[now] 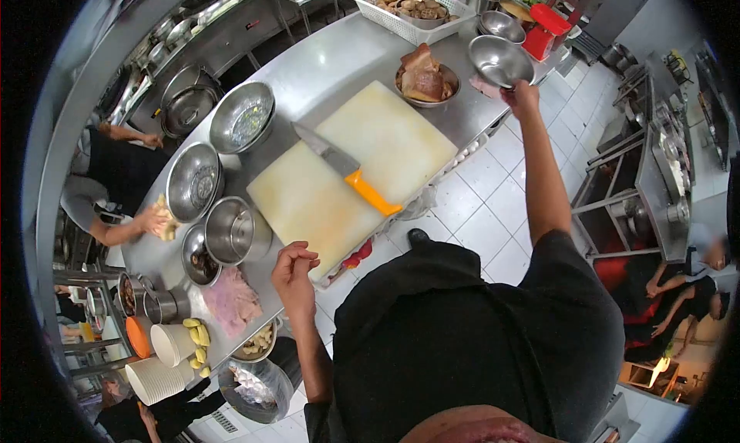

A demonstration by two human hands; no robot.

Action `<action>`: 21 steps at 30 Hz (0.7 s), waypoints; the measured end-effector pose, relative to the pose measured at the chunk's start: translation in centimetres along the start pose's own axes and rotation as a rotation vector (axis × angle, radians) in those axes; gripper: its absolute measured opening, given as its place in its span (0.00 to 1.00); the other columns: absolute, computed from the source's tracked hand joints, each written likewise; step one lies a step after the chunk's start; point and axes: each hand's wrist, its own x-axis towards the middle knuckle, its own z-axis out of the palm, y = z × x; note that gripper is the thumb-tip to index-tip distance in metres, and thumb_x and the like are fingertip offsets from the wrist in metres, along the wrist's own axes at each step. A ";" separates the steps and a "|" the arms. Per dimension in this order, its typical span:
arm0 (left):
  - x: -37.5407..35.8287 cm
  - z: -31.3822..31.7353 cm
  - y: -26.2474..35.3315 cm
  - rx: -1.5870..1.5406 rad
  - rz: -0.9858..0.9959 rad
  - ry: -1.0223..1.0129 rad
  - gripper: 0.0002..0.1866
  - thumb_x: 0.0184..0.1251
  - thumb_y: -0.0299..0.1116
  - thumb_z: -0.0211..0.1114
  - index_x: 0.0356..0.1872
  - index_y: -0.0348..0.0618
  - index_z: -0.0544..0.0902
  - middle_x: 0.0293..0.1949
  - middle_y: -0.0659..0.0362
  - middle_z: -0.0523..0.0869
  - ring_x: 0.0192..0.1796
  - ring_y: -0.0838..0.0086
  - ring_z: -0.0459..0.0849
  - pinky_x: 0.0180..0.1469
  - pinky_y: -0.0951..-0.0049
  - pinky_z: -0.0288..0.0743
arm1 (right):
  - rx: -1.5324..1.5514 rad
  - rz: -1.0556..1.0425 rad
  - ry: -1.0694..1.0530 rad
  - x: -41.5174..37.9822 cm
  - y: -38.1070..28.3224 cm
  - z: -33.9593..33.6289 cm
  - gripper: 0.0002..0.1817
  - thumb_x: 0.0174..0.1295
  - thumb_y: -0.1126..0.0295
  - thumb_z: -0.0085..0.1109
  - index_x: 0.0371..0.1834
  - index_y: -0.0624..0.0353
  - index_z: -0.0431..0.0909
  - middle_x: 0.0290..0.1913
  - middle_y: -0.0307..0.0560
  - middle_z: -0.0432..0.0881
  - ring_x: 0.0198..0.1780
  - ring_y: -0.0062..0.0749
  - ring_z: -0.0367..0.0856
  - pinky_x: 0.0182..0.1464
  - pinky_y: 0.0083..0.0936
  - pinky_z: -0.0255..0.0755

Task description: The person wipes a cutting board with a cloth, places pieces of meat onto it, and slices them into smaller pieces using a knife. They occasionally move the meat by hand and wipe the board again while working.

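Note:
My right hand (521, 97) grips the near rim of a shiny metal bowl (501, 61) at the far right of the steel table. My left hand (295, 277) hovers by the near edge of the white cutting board (397, 127), fingers loosely bent and apart, with nothing seen in it. A knife with an orange handle (373, 194) lies across the board, its blade pointing away from me. Beyond the board, a bowl (449, 84) holds a large brown piece of meat (422, 74). Some pink meat (484, 87) shows beneath the bowl in my right hand.
A white basket of mushrooms (378, 3) and a red scale (546, 30) stand at the back. On the left are metal bowls (242, 117), a steel pot (231, 231), a pink cloth (231, 303) and stacked white tubs (158, 380). A co-worker's hand (154, 219) works across the table.

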 end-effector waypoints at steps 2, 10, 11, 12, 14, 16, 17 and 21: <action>1.5 3.7 0.9 0.016 0.058 0.002 0.07 0.70 0.22 0.58 0.44 0.36 0.81 0.47 0.55 0.82 0.42 0.73 0.84 0.43 0.73 0.82 | 0.032 0.045 0.086 8.0 0.6 -1.4 0.13 0.61 0.77 0.50 0.46 0.75 0.71 0.32 0.56 0.81 0.27 0.43 0.84 0.28 0.33 0.82; 9.4 20.6 7.1 0.247 0.157 -0.214 0.11 0.67 0.25 0.66 0.48 0.36 0.80 0.50 0.58 0.80 0.47 0.75 0.81 0.49 0.76 0.78 | 0.200 0.012 -0.213 18.3 -4.2 1.3 0.32 0.64 0.60 0.66 0.62 0.72 0.65 0.42 0.56 0.81 0.38 0.43 0.87 0.40 0.32 0.84; 10.5 22.6 7.7 0.250 0.173 -0.233 0.12 0.66 0.26 0.68 0.49 0.36 0.80 0.50 0.58 0.80 0.48 0.74 0.81 0.49 0.76 0.78 | 0.131 0.050 -0.256 18.0 -4.1 1.8 0.34 0.63 0.58 0.68 0.63 0.72 0.65 0.42 0.56 0.81 0.38 0.42 0.87 0.41 0.32 0.83; 11.9 24.5 8.2 0.252 0.195 -0.253 0.14 0.66 0.27 0.69 0.50 0.36 0.80 0.50 0.58 0.80 0.49 0.74 0.80 0.49 0.75 0.78 | -0.044 0.000 -0.271 16.1 -3.6 2.5 0.33 0.61 0.58 0.70 0.63 0.67 0.68 0.44 0.53 0.83 0.39 0.40 0.87 0.38 0.30 0.81; 15.0 27.3 8.3 0.364 0.270 -0.293 0.18 0.64 0.29 0.70 0.54 0.37 0.80 0.52 0.57 0.80 0.52 0.72 0.80 0.49 0.74 0.79 | -0.378 -0.181 -0.425 12.3 -1.3 3.7 0.31 0.56 0.57 0.74 0.59 0.63 0.75 0.44 0.51 0.84 0.37 0.35 0.86 0.37 0.30 0.81; 18.8 29.4 7.9 0.460 0.323 -0.325 0.22 0.62 0.32 0.72 0.56 0.38 0.80 0.54 0.54 0.81 0.53 0.70 0.80 0.49 0.71 0.79 | -0.598 -0.413 -0.527 5.7 1.2 5.3 0.31 0.54 0.57 0.74 0.58 0.61 0.77 0.43 0.52 0.85 0.39 0.37 0.85 0.40 0.32 0.80; 20.8 30.4 7.6 0.507 0.355 -0.339 0.24 0.59 0.33 0.73 0.57 0.39 0.80 0.55 0.53 0.81 0.53 0.69 0.81 0.50 0.70 0.79 | -0.682 -0.511 -0.616 2.3 1.7 5.9 0.32 0.53 0.57 0.74 0.59 0.60 0.76 0.45 0.52 0.85 0.44 0.39 0.85 0.45 0.34 0.79; 29.6 33.7 5.9 0.726 0.503 -0.437 0.33 0.53 0.34 0.75 0.63 0.42 0.76 0.61 0.50 0.79 0.55 0.64 0.81 0.56 0.67 0.78 | -0.802 -0.967 -0.825 -4.6 2.2 8.2 0.41 0.45 0.62 0.76 0.67 0.53 0.70 0.60 0.56 0.75 0.61 0.56 0.72 0.63 0.45 0.67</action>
